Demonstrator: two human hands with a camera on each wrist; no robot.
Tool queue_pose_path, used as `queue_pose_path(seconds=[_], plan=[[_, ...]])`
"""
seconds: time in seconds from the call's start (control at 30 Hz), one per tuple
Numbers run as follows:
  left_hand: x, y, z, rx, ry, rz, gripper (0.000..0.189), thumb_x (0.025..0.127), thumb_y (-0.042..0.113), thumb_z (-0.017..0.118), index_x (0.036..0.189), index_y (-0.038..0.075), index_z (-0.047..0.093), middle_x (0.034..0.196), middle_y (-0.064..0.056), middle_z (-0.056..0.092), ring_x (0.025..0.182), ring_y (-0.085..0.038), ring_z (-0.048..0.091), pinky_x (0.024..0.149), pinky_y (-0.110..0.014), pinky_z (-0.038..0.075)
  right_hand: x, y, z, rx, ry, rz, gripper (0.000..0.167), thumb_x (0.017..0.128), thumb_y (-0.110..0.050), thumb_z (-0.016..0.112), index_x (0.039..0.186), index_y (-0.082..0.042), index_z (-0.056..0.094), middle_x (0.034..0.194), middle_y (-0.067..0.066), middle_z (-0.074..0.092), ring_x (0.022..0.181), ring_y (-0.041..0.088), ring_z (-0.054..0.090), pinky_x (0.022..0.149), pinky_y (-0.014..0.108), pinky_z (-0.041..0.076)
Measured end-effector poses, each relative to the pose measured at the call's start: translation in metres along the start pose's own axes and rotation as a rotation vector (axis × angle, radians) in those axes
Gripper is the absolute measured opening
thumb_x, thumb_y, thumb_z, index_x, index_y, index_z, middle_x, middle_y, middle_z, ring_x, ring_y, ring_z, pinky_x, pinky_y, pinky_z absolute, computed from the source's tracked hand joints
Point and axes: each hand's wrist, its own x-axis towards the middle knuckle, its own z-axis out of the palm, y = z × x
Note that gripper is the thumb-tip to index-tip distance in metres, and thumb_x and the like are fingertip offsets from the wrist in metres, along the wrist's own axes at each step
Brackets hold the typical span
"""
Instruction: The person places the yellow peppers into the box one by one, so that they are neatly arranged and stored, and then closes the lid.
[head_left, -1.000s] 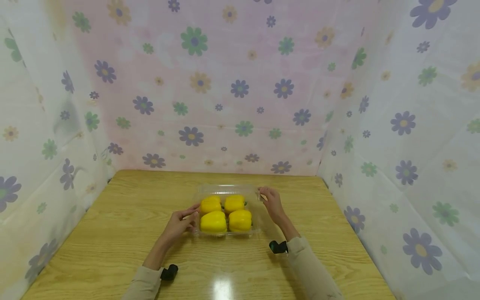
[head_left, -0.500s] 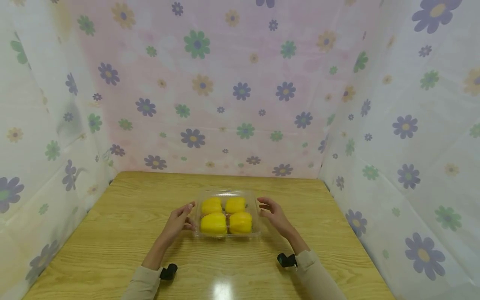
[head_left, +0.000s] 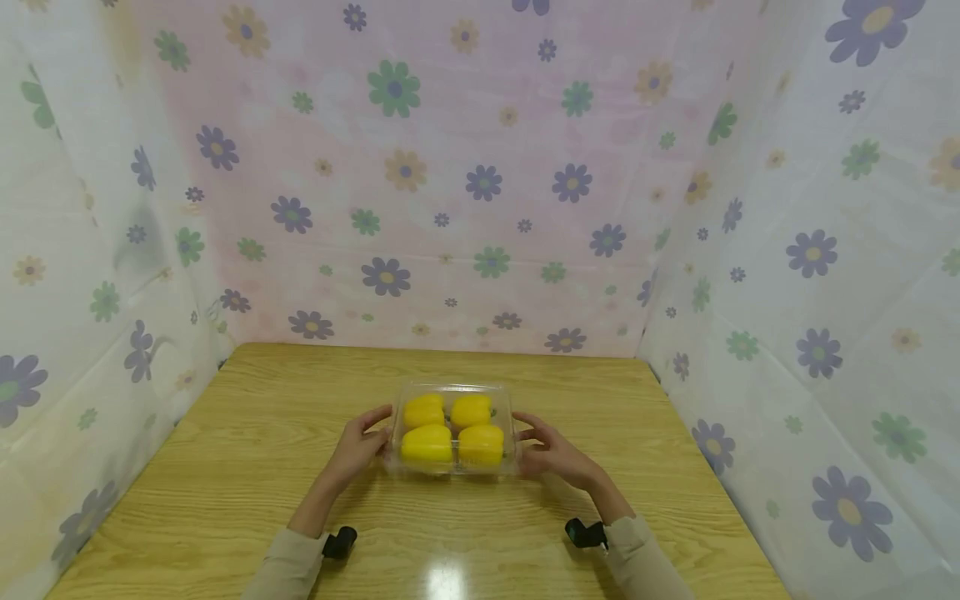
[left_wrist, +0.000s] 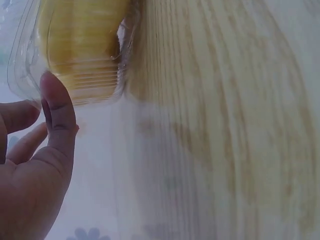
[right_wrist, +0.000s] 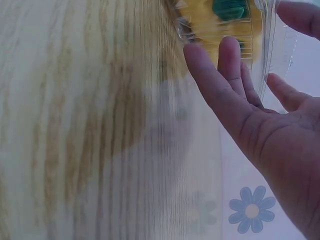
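Several yellow bell peppers (head_left: 427,447) lie in two rows inside a clear plastic clamshell box (head_left: 459,387) on the table. My left hand (head_left: 352,452) is at the box's left side. In the left wrist view one fingertip lies against the ribbed corner of the box (left_wrist: 95,80), with another at its rim. At the right side is my right hand (head_left: 555,457), its fingers spread and fairly straight. The right wrist view shows those fingertips right at the ribbed wall, where a green pepper stem (right_wrist: 230,7) shows through the plastic.
The wooden table (head_left: 262,417) stretches around the box. Flower-printed sheets (head_left: 480,225) stand behind it and at both sides. A small black device sits at each wrist, below the beige sleeves (head_left: 648,558).
My right hand lets go of the clear plastic edge at the back right corner and moves nearer along the side. The back edge of the plastic sits lower. My left hand stays beside the box.
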Motion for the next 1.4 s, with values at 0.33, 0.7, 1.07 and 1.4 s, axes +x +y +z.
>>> queue_pose_path(seconds=[0.33, 0.7, 1.07, 1.4], plan=[[-0.006, 0.003, 0.003, 0.103, 0.047, -0.06, 0.047, 0.108, 0.012, 0.05, 0.149, -0.011, 0.042, 0.139, -0.032, 0.052, 0.076, -0.015, 0.061, 0.067, -0.027, 0.055, -0.006, -0.004, 0.009, 0.101, -0.103, -0.009, 0.089, 0.102, -0.004, 0.058, 0.165, -0.015, -0.003, 0.108, 0.035, 0.057, 0.089, 0.033, 0.07, 0.082, 0.054, 0.059], [-0.022, 0.009, -0.016, 0.127, -0.241, -0.089, 0.06, 0.109, 0.02, 0.05, 0.152, -0.015, 0.029, 0.112, -0.027, 0.064, 0.084, -0.024, 0.067, 0.074, -0.035, 0.061, -0.007, -0.013, 0.015, 0.086, -0.032, 0.036, 0.092, 0.103, -0.011, 0.06, 0.164, -0.013, -0.008, 0.109, 0.045, 0.061, 0.091, 0.038, 0.07, 0.085, 0.053, 0.059], [-0.027, 0.011, -0.008, 0.048, -0.272, -0.118, 0.066, 0.105, 0.012, 0.055, 0.155, -0.016, 0.021, 0.104, -0.02, 0.071, 0.077, -0.016, 0.061, 0.069, -0.03, 0.058, -0.007, -0.012, 0.009, 0.1, 0.016, 0.108, 0.077, 0.104, -0.008, 0.056, 0.162, 0.002, 0.006, 0.111, 0.031, 0.069, 0.093, 0.025, 0.072, 0.086, 0.042, 0.06], [-0.027, 0.011, -0.003, -0.018, -0.207, -0.132, 0.076, 0.102, 0.009, 0.062, 0.16, -0.006, 0.015, 0.085, -0.009, 0.066, 0.07, -0.016, 0.058, 0.064, -0.029, 0.056, -0.005, -0.013, 0.009, 0.107, 0.018, 0.149, 0.077, 0.103, -0.011, 0.059, 0.161, 0.004, 0.011, 0.109, 0.026, 0.072, 0.092, 0.024, 0.072, 0.085, 0.042, 0.061]])
